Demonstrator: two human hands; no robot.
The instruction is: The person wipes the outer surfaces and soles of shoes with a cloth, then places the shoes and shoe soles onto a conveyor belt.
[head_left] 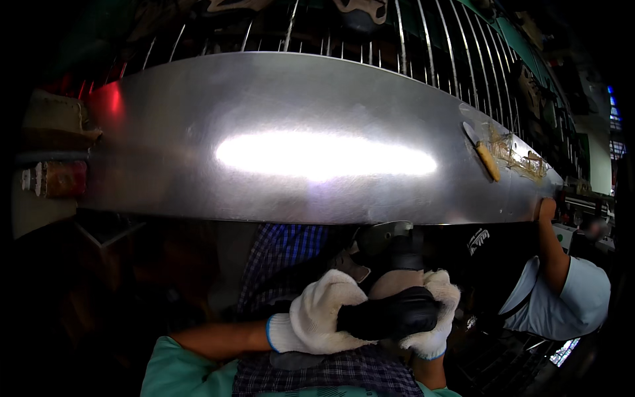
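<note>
My left hand point(321, 311), in a white knit glove with a blue cuff edge, is closed on the left end of a black and beige shoe point(390, 314). On the other side my right hand point(436, 311), gloved the same way, wraps round the shoe's right end. The shoe is held close before my body, below the near edge of the metal table point(172, 152). Its underside and my fingertips are partly hidden. Just beyond it is a dark form with a grey-green rounded top point(387, 235), too dim to make out.
A yellow-handled spatula point(486, 159) lies at the table's right, beside dried glue strands point(522, 159). Behind the table stands a rack of metal rods point(430, 46) with shoes. A stained container point(61, 178) is at the left. A co-worker's arm point(552, 255) touches the right end.
</note>
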